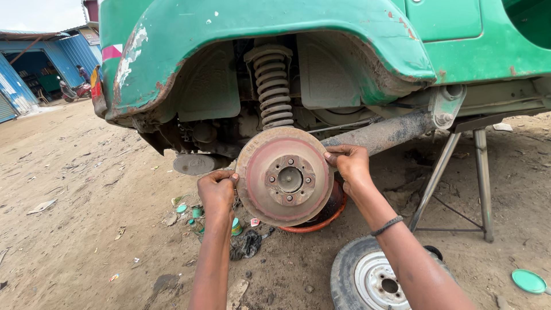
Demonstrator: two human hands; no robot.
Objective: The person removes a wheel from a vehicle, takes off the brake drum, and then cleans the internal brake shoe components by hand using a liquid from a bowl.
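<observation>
1 brake drum [284, 177], 1 spring [272, 86], 1 wheel [367, 276], 2 hands [217, 192].

A rusty round brake drum [284, 177] sits upright on the hub under the green wheel arch.

Place: we're at an open-air roadside vehicle repair yard.
Ground: bare dirt [69, 189], litter scattered.
Vehicle: green body [298, 28] up on a metal stand [459, 178], wheel off; brake drum [284, 177] and coil spring [274, 86] exposed.
Nearby: loose wheel [367, 278], blue metal sheds [40, 63].
</observation>
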